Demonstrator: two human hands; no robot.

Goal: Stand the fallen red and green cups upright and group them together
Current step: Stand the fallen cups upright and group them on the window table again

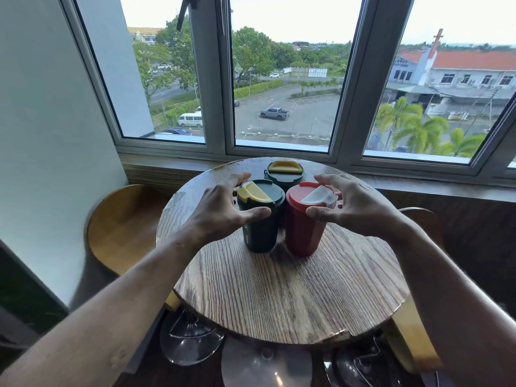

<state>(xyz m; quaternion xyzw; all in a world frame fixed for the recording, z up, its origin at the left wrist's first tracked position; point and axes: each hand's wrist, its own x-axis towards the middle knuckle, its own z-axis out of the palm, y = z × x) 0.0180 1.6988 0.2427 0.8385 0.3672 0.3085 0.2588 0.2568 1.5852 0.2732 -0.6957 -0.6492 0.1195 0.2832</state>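
Wood table (279,297) — red cup (303,233) and two green cups (261,230) upright, clustered. Left hand (220,208) and right hand (351,205) flank them, fingers spread open — gripping nothing.

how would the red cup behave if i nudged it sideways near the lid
The red cup is tall and narrows toward its base, so it would probably tip rather than slide. Fallen, it would likely roll in a curve. It looks like stiff plastic.
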